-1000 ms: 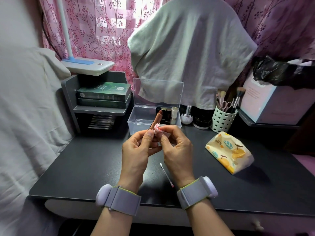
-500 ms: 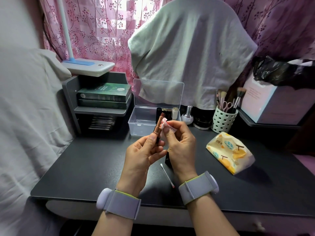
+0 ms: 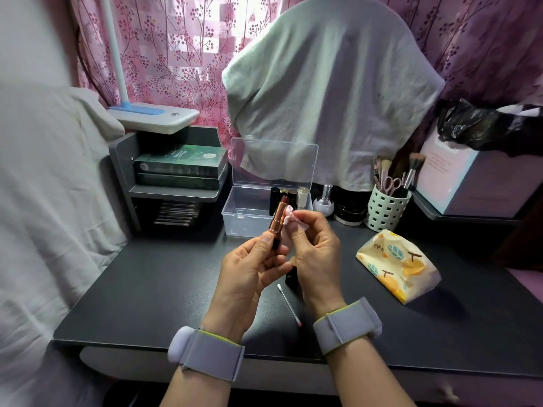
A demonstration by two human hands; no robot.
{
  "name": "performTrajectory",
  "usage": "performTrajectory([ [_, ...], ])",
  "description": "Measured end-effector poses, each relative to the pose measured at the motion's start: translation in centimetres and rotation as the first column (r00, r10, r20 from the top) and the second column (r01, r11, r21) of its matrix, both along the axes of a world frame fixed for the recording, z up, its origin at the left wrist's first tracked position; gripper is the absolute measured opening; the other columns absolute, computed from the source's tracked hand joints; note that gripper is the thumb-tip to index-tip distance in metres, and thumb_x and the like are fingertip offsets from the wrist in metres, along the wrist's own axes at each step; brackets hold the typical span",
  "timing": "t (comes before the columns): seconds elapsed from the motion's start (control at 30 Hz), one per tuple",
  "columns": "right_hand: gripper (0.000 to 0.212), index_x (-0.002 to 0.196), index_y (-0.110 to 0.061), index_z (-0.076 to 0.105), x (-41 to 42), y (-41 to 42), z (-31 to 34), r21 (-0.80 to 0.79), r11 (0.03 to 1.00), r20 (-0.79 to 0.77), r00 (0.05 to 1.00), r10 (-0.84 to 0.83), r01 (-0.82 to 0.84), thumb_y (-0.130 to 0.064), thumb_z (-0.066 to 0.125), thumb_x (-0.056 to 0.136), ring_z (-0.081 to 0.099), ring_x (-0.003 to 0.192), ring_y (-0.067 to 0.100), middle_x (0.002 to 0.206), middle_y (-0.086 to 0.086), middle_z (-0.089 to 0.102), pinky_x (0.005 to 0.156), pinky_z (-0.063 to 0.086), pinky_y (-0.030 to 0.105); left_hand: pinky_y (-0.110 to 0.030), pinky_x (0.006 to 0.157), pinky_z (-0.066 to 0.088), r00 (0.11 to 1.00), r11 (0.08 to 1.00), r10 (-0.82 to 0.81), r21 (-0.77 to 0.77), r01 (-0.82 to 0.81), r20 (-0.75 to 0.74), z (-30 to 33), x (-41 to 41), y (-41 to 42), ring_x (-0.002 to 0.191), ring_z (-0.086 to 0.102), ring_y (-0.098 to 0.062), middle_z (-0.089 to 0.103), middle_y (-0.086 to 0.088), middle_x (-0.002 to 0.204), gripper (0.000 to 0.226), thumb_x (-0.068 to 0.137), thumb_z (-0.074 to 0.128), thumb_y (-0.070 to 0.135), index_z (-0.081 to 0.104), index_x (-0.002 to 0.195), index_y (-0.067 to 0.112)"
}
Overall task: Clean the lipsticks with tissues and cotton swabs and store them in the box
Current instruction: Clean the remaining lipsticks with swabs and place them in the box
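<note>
Lipstick (image 3: 278, 220), uncapped, stands tilted in the left hand (image 3: 249, 274), gripped at its base; the right hand (image 3: 316, 254) pinches a pink-stained tissue (image 3: 289, 216) against it, above the dark desk (image 3: 147, 283), before pink curtains (image 3: 176, 54).

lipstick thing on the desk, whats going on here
A person is cleaning an uncapped lipstick. The left hand grips its base and the right hand pinches a pink-stained tissue against its rose-gold tube. Behind them a clear box stands open with a few lipsticks upright at its right end. A used cotton swab and a tissue pack lie on the dark desk.
</note>
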State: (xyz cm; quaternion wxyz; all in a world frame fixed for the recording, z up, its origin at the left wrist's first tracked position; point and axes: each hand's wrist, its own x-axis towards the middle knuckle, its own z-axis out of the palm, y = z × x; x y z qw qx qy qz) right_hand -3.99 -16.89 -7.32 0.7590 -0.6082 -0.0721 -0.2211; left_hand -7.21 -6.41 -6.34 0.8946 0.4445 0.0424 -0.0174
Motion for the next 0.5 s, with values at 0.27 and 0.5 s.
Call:
performTrajectory([
  [0.27, 0.003, 0.095, -0.005, 0.064, -0.7, -0.2, -0.9, -0.068, 0.995, 0.015, 0.997, 0.070, -0.069, -0.006, 0.067, 0.094, 0.066, 0.077, 0.008, 0.085, 0.002, 0.072, 0.072, 0.052, 0.023, -0.026, 0.060, 0.061, 1.000, 1.000, 0.000, -0.022, 0.000, -0.017, -0.2, 0.1, 0.1, 0.060, 0.061, -0.010, 0.066, -0.011, 0.075, 0.023, 0.097, 0.058, 0.016, 0.071, 0.098, -0.003],
  [0.5, 0.008, 0.093, -0.018, 0.066, -0.7, -0.8, -0.9, -0.245, 0.968, 0.022, 0.999, -0.043, 0.047, -0.011, 0.068, 0.095, 0.069, 0.081, 0.014, 0.087, 0.000, 0.073, 0.074, 0.055, 0.033, -0.028, 0.066, 0.062, 0.995, 0.992, 0.083, 0.094, -0.087, 0.053, -0.7, 0.4, 0.4, 0.068, 0.066, -0.014, 0.073, -0.015, 0.086, 0.014, 0.094, 0.062, 0.009, 0.067, 0.100, -0.002],
])
